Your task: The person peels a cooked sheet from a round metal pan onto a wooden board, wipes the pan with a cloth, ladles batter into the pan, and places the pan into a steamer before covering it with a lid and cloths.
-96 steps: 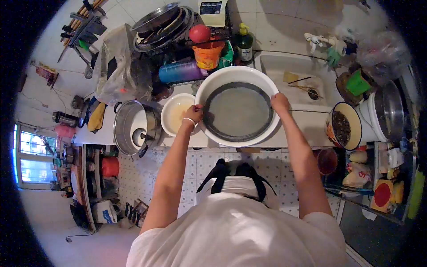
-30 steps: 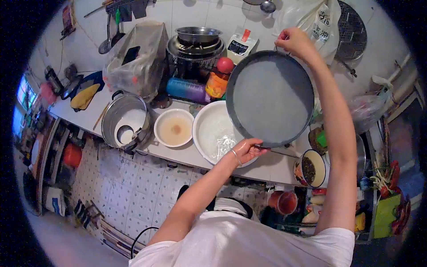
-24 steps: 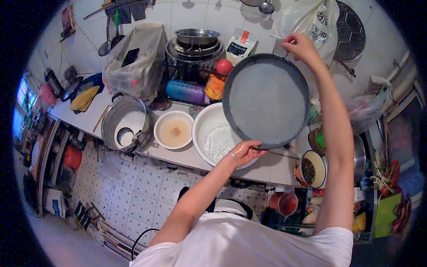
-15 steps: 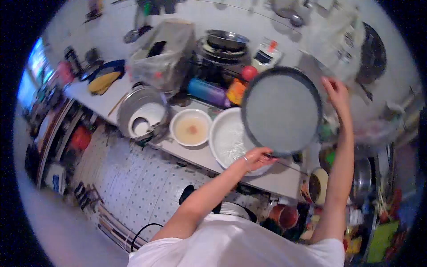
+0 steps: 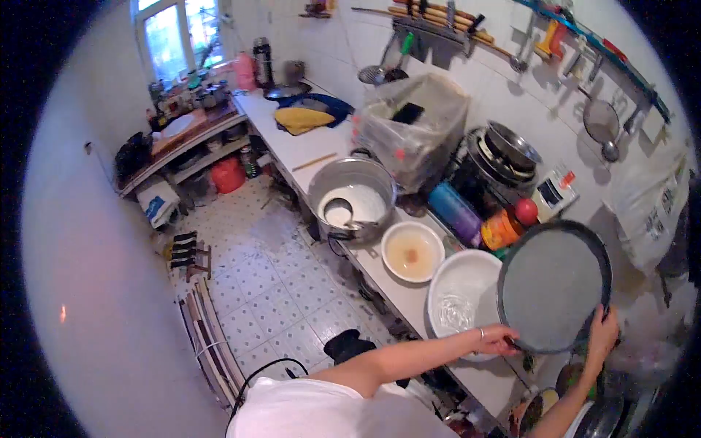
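1. I take the white basin [image 5: 467, 292] as my landmark; it stands on the long white counter [image 5: 420, 312], the biggest thing in my view, and has clear liquid inside.
2. Left of the basin, behind the pot, I see the bulky translucent plastic bag [image 5: 431, 139], with a dark object on top.
3. Just right of the basin and partly overlapping it in my view is the round shallow pan [image 5: 551, 288], dark-rimmed with a pale grey face. I can't tell whether it touches the basin.
4. The metal stockpot [image 5: 318, 193] stands left of the basin, past the bowl, with white material inside.
5. The white bowl [image 5: 387, 255] sits just left of the basin, holding cloudy yellowish liquid with a brownish patch.
6. Behind the basin lies the blue-purple bottle [image 5: 454, 212], near the orange container [image 5: 500, 230].
7. At the basin's near right side, my left hand [image 5: 499, 339] has its fingers closed on the pan's lower-left rim. My right hand [image 5: 603, 334], farther right, grips the lower-right rim.
8. Left of the basin, the ladle [image 5: 338, 212] rests inside the stockpot.
9. Behind the basin, the small red ball [image 5: 526, 212] sits beside the orange container.
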Tool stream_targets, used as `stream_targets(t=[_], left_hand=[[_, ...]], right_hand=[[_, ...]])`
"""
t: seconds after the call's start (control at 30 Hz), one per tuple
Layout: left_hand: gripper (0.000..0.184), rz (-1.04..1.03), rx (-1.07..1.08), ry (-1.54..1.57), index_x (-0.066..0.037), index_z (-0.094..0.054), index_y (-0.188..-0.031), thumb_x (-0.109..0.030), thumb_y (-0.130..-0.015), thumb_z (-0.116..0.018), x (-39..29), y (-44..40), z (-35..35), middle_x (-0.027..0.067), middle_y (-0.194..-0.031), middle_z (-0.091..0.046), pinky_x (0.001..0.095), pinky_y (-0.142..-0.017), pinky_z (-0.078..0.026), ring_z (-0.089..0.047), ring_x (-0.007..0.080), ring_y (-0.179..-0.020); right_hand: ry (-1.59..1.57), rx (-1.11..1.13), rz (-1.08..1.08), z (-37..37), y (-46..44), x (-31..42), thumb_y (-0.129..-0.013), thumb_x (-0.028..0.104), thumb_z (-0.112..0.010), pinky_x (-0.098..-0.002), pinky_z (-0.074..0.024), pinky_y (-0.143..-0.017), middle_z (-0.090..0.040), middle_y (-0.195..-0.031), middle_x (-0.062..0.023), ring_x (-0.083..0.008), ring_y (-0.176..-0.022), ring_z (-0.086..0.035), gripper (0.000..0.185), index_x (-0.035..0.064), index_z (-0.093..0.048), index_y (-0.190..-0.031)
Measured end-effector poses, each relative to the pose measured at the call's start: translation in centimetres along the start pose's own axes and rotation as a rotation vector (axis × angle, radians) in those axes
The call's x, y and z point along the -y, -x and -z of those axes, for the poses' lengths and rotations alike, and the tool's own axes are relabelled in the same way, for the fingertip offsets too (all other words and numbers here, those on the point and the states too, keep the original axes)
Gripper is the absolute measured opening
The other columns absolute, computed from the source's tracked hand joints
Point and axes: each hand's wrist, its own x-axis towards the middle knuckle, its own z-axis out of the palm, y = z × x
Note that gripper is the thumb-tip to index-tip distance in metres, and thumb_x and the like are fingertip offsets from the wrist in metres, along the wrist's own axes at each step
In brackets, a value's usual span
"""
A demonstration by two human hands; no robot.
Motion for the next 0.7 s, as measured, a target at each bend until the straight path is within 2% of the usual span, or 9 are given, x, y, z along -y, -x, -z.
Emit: stream_targets(t=[0.07, 0.1, 0.17, 0.27, 0.37, 0.47, 0.5, 0.57, 0.7], left_hand=[[0.036, 0.128, 0.151, 0.034, 0.008, -0.046, -0.098, -0.020, -0.079, -0.059, -0.6, 0.4, 0.2, 0.0257, -0.087, -0.056, 0.0246, -0.055, -0.052, -0.061, 0.0230, -0.068], [0.036, 0.105, 0.138, 0.022, 0.008, -0.046, -0.098, -0.020, -0.079, -0.059, -0.4, 0.2, -0.2, 0.0257, -0.087, -0.056, 0.0246, -0.055, -0.052, -0.061, 0.0230, -0.068], [0.035, 0.001, -0.078, -0.043, 0.002, -0.048, -0.097, -0.025, -0.079, -0.060, 0.2, 0.2, -1.0, 0.0223, -0.085, -0.059, 0.0213, -0.052, -0.050, -0.061, 0.0209, -0.066], [0.035, 0.050, -0.060, -0.011, -0.003, -0.051, -0.095, -0.033, -0.078, -0.061, -0.5, 1.2, -1.1, 0.0156, -0.084, -0.061, 0.0222, -0.056, -0.051, -0.061, 0.0194, -0.067], [0.038, 0.073, -0.111, -0.045, -0.006, -0.054, -0.096, -0.039, -0.077, -0.061, -1.5, 2.1, -0.4, 0.0102, -0.085, -0.062, 0.0251, -0.063, -0.051, -0.061, 0.0175, -0.071], [0.048, -0.034, -0.186, -0.147, -0.003, -0.054, -0.097, -0.046, -0.076, -0.059, -2.6, 3.5, 0.0, 0.0084, -0.086, -0.062, 0.0239, -0.064, -0.052, -0.062, 0.0158, -0.077], [0.041, -0.066, -0.155, -0.130, -0.005, -0.055, -0.095, -0.042, -0.078, -0.058, -2.9, 3.6, 0.3, 0.0080, -0.087, -0.062, 0.0235, -0.063, -0.052, -0.063, 0.0154, -0.077], [0.037, -0.120, -0.181, -0.132, -0.004, -0.056, -0.094, -0.039, -0.080, -0.057, -3.1, 3.2, 0.4, 0.0078, -0.086, -0.062, 0.0232, -0.062, -0.052, -0.063, 0.0154, -0.076], [0.027, -0.199, -0.220, -0.193, -0.002, -0.057, -0.093, -0.028, -0.085, -0.052, -2.8, 2.3, 0.9, 0.0074, -0.082, -0.062, 0.0224, -0.060, -0.052, -0.062, 0.0137, -0.071]], right_hand=[[0.019, -0.035, -0.019, -1.4, -0.8, -0.5, -0.085, 0.030, -0.048, -0.0403, -0.0418, -0.076, -0.058, -0.096, -0.0205, -0.0361, -0.088, -0.055, 0.038, -0.0015, -0.051, -0.106], [-0.001, -0.070, 0.013, -2.2, -1.5, -1.4, -0.086, 0.029, -0.047, -0.0404, -0.0412, -0.078, -0.057, -0.098, -0.0212, -0.0366, -0.090, -0.054, 0.038, -0.0020, -0.051, -0.107], [0.028, -0.090, 0.006, -2.2, -1.9, 0.0, -0.086, 0.026, -0.045, -0.0407, -0.0403, -0.079, -0.056, -0.099, -0.0225, -0.0374, -0.092, -0.053, 0.036, -0.0032, -0.050, -0.107], [-0.042, -0.017, 0.029, -3.5, -3.0, -0.4, -0.086, 0.025, -0.045, -0.0411, -0.0408, -0.079, -0.057, -0.097, -0.0222, -0.0366, -0.091, -0.054, 0.036, -0.0029, -0.050, -0.108], [-0.093, -0.083, 0.037, -3.4, -2.5, 1.2, -0.086, 0.023, -0.045, -0.0412, -0.0417, -0.077, -0.057, -0.095, -0.0222, -0.0368, -0.089, -0.055, 0.035, -0.0026, -0.050, -0.108], [-0.124, 0.023, -0.045, -2.4, -2.6, 2.3, -0.085, 0.023, -0.046, -0.0411, -0.0425, -0.075, -0.058, -0.095, -0.0219, -0.0368, -0.087, -0.056, 0.033, -0.0016, -0.050, -0.107], [-0.125, 0.026, -0.045, -2.9, -2.8, 1.7, -0.085, 0.023, -0.046, -0.0411, -0.0425, -0.075, -0.058, -0.095, -0.0219, -0.0368, -0.087, -0.056, 0.033, -0.0016, -0.050, -0.107], [-0.092, -0.205, 0.113, -4.3, -3.4, 0.2, -0.085, 0.024, -0.047, -0.0412, -0.0425, -0.074, -0.058, -0.094, -0.0216, -0.0367, -0.086, -0.056, 0.031, -0.0009, -0.051, -0.104], [-0.053, -0.096, 0.081, -3.0, -3.6, 1.6, -0.085, 0.025, -0.047, -0.0412, -0.0425, -0.074, -0.058, -0.095, -0.0215, -0.0366, -0.086, -0.056, 0.032, -0.0007, -0.051, -0.103]])
